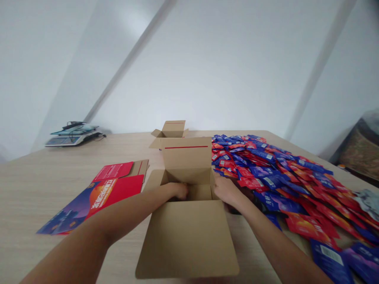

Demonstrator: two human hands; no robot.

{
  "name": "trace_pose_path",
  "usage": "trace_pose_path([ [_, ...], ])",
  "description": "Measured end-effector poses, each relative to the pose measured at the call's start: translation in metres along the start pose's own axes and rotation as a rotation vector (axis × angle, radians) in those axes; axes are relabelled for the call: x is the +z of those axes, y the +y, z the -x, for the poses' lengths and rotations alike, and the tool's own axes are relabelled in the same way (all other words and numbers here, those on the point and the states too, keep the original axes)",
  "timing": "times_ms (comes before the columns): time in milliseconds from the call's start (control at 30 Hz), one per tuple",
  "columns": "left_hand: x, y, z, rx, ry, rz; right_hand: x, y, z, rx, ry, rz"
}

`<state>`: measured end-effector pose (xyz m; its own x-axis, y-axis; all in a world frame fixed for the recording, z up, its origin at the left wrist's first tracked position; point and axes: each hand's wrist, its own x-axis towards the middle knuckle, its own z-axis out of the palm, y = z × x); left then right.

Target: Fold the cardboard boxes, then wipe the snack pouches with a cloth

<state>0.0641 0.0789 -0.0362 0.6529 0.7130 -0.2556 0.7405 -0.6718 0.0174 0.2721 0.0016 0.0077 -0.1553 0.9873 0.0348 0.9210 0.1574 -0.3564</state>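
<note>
An unfolded cardboard box (187,236) stands in front of me, its long near flap folded out and its far flap (188,154) raised. My left hand (179,191) is inside the box, near its left wall, with the fingers curled. What those fingers hold, if anything, is hidden. At the right wall, my right hand (223,190) is closed around the side of the box, its fingertips mostly out of sight. Part of the box's bare floor (199,192) shows between the hands. Close beside my right hand begins a heap of red and blue printed sachets (266,167).
Printed red and blue folded cards (97,201) and a flat piece of cardboard (139,169) lie at left. Behind stands another open cardboard box (173,130). A scale (72,138) carrying plastic and cables sits far left. A brown sack-like bundle (363,146) is far right.
</note>
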Motion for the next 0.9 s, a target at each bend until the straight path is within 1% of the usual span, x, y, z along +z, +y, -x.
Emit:
trace_pose_path([
  [67, -0.014, 0.004, 0.008, 0.032, 0.05, -0.062, 0.001, -0.006, 0.001, 0.008, 0.026, 0.049],
  [100, -0.023, 0.007, 0.013, 0.063, 0.114, -0.11, 0.002, -0.009, 0.002, 0.009, 0.036, 0.062],
  [200, -0.047, 0.017, 0.027, 0.141, 0.44, -0.265, 0.006, -0.011, 0.003, 0.007, 0.021, 0.069],
  [267, -0.054, 0.02, 0.031, 0.102, 0.63, -0.318, 0.007, -0.011, 0.003, 0.01, 0.017, 0.063],
  [300, -0.055, 0.019, 0.03, 0.049, 0.688, -0.32, 0.007, -0.011, 0.003, 0.009, 0.02, 0.059],
  [333, -0.054, 0.018, 0.028, -0.018, 0.717, -0.307, 0.007, -0.01, 0.003, 0.005, 0.022, 0.056],
  [367, -0.051, 0.014, 0.025, -0.093, 0.708, -0.279, 0.007, -0.01, 0.003, 0.002, 0.025, 0.053],
  [400, -0.048, 0.01, 0.021, -0.164, 0.663, -0.242, 0.007, -0.011, 0.004, 0.001, 0.027, 0.05],
  [467, -0.043, 0.0, 0.013, -0.256, 0.503, -0.164, 0.006, -0.012, 0.005, 0.002, 0.033, 0.045],
  [533, -0.042, -0.009, 0.007, -0.275, 0.351, -0.111, 0.006, -0.013, 0.006, 0.01, 0.043, 0.036],
  [567, -0.044, -0.013, 0.006, -0.268, 0.305, -0.098, 0.006, -0.013, 0.007, 0.015, 0.047, 0.032],
  [600, -0.045, -0.015, 0.005, -0.262, 0.282, -0.091, 0.006, -0.013, 0.007, 0.02, 0.049, 0.03],
  [700, -0.049, -0.02, 0.005, -0.259, 0.268, -0.091, 0.007, -0.012, 0.008, 0.027, 0.049, 0.031],
  [900, -0.046, -0.024, 0.001, -0.235, 0.246, -0.102, 0.012, -0.006, 0.006, 0.023, 0.05, -0.043],
])
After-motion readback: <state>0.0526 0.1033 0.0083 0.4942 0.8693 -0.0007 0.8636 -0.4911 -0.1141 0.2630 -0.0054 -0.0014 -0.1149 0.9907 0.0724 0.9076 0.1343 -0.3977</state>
